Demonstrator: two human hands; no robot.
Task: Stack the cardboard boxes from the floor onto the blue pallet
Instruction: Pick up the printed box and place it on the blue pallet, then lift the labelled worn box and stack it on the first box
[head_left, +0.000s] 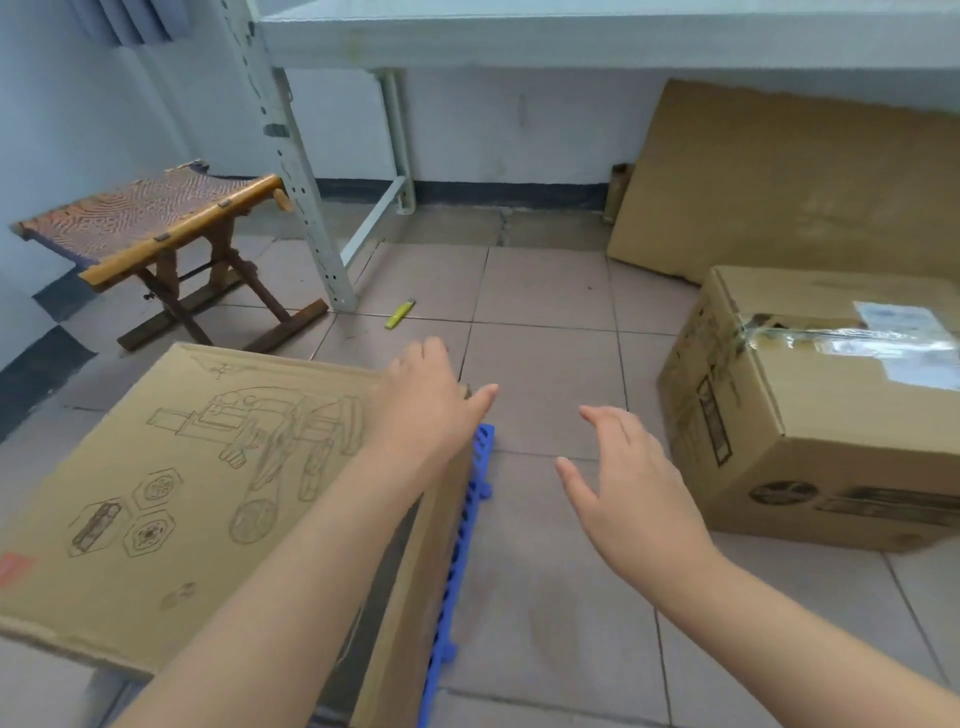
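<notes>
A large cardboard box with line drawings printed on its top (171, 493) stands on the blue pallet (462, 545), of which only the right edge shows. My left hand (431, 400) rests flat on the box's far right corner, fingers apart. Over the bare floor to the right of the pallet hovers my right hand (628, 483), fingers spread, holding nothing. A second cardboard box (810, 415), sealed with clear tape and bearing a label, sits on the floor tiles at the right, a little beyond my right hand.
A flattened cardboard sheet (779, 176) leans against the back wall at the right. A folding wooden stool (156, 234) stands at the left. A metal shelf leg (306, 208) rises behind the pallet. A yellow utility knife (399, 314) lies on the tiles.
</notes>
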